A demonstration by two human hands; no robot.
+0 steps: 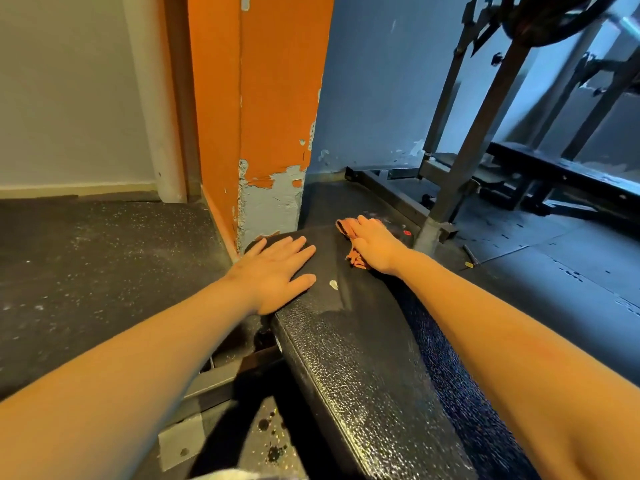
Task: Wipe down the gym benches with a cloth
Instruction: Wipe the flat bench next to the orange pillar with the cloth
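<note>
Surface [363,358]: a long bench pad in black pebbled vinyl, glossy where light catches it, with a rounded far end that stops just beside the pillar.
Cloth [346,226]: a crumpled orange-red rag with frayed edges, lying on the far right part of the surface, mostly covered by a palm.
Right grip [375,244]: the person's right hand lies flat on the cloth, fingers fairly straight and pressing down, not curled round it.
Left grip [277,268]: the left hand rests wide and flat on the bare vinyl at the left edge, fingers spread and holding nothing.
Mark [333,284]: a small pale fleck on the pad between the two hands.
Pillar [270,98]: square, painted orange, the paint flaking off low down to show grey plaster.
Wall [381,81]: matte blue, chipped near its base.
Floor [104,254]: dark rubber matting with pale speckles.
Frame [221,379]: a grey square steel tube under the pad's left side.
Rack [478,133]: slanted grey metal uprights to the right, with a dark round weight plate [554,15] at the top.
Second bench [571,171]: flat, dark and scuffed, well apart behind the rack.
</note>
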